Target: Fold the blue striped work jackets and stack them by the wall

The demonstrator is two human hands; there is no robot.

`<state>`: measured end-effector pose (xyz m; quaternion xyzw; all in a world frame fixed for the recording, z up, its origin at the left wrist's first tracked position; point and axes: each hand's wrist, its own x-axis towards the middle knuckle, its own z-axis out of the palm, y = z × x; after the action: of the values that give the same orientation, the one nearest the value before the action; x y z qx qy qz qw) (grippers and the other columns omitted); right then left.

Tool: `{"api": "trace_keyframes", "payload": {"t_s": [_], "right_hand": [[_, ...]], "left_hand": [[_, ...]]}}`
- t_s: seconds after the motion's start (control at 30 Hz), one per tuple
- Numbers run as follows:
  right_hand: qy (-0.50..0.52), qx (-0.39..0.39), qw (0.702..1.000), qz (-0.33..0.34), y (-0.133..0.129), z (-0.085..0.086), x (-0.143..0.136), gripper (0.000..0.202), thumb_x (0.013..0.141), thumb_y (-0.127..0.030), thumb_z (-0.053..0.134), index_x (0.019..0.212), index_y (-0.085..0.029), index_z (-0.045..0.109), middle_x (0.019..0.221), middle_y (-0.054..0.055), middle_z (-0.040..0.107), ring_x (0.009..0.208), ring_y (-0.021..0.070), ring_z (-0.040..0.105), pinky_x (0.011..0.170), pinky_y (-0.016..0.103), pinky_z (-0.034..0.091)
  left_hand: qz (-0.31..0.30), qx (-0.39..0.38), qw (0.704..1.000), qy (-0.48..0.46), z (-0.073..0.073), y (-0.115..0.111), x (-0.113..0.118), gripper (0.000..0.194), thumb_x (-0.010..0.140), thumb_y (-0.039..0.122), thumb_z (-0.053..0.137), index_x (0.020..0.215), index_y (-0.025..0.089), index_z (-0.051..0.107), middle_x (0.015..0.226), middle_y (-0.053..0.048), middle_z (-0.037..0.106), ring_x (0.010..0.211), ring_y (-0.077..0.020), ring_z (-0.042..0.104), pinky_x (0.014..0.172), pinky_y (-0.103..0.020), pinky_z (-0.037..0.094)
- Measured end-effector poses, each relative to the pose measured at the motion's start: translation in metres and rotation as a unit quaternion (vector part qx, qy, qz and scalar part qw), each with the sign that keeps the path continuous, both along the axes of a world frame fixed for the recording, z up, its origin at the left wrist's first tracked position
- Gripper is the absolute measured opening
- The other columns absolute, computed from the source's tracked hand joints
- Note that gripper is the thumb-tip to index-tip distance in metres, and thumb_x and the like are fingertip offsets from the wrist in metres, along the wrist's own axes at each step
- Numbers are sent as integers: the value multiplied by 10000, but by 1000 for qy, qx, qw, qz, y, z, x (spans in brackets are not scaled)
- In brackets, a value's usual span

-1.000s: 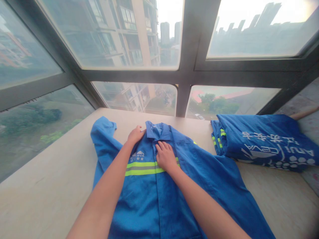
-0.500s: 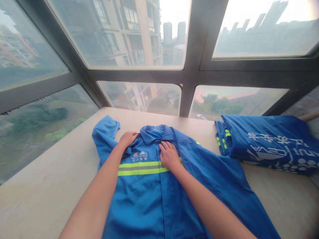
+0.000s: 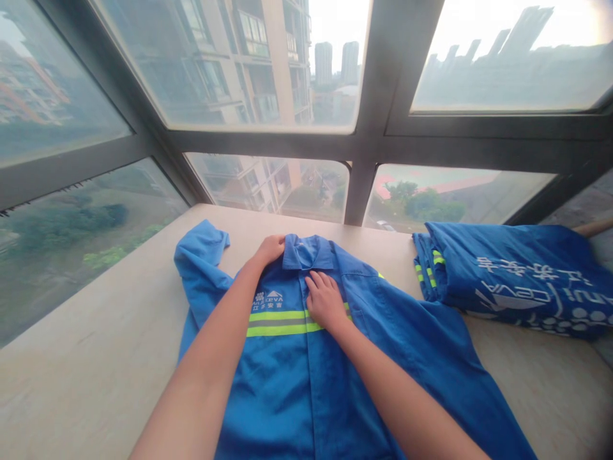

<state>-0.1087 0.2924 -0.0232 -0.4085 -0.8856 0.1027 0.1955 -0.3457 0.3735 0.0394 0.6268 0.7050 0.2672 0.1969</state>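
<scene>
A blue work jacket with a yellow-green and grey stripe lies front up, its collar toward the window. My left hand is at the left side of the collar, its fingers closed on the edge of the collar. Flat on the jacket front, just below the collar, rests my right hand with its fingers a little apart. The jacket's left-side sleeve is bunched at its far end, while the other side spreads toward the lower right.
Folded blue garments with white print are stacked at the right on the pale ledge. Grey window frames border the ledge at the back and left. Part of a wooden rod shows at the far right.
My left hand has moved right and away from me, from the shoulder to the collar. The collar's left side has shifted inward and stands more folded. My right hand has stayed in place.
</scene>
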Motion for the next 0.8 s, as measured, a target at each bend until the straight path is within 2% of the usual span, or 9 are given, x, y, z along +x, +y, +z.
{"api": "trace_keyframes", "payload": {"t_s": [0.17,0.33,0.47,0.63,0.73,0.8], "right_hand": [[-1,-4,1000,1,0,0,0,475,909,-248,435,1370,-191,536,1482,72,469,1349,271,371,1128,406,243],[0,-3,1000,2,0,1,0,471,908,-246,441,1366,-194,538,1481,72,469,1343,273,375,1125,402,246],[1,1,1000,-1,0,0,0,461,909,-248,449,1357,-195,543,1470,76,479,1339,271,374,1125,407,247],[9,7,1000,1,1,-1,1,456,905,-241,460,1349,-189,547,1462,81,488,1329,268,385,1119,411,263],[19,10,1000,2,0,-1,1,453,902,-239,461,1342,-179,554,1456,84,494,1323,273,391,1118,413,267],[22,10,1000,3,0,-1,1,452,901,-239,460,1338,-175,558,1452,85,499,1321,277,393,1118,415,267]], "left_hand": [[-11,10,1000,-14,-6,-3,3,246,695,264,656,905,204,769,969,-55,769,913,-263,678,815,-294,503],[63,41,997,-14,-12,0,-4,167,734,313,653,822,214,754,979,-117,755,1022,-315,652,847,-332,469],[108,60,991,-53,-19,5,-4,202,760,404,642,808,236,745,969,-121,752,1121,-345,612,864,-358,460],[63,75,981,-167,-22,7,-2,349,730,470,655,919,192,746,991,-91,756,1056,-303,639,914,-374,477],[37,69,968,-237,-19,0,-2,527,665,458,702,1085,139,707,1003,-97,753,938,-250,669,881,-375,514],[38,48,963,-263,-18,-5,-3,572,593,414,753,1084,124,707,937,-98,758,859,-237,681,826,-368,536]]}}
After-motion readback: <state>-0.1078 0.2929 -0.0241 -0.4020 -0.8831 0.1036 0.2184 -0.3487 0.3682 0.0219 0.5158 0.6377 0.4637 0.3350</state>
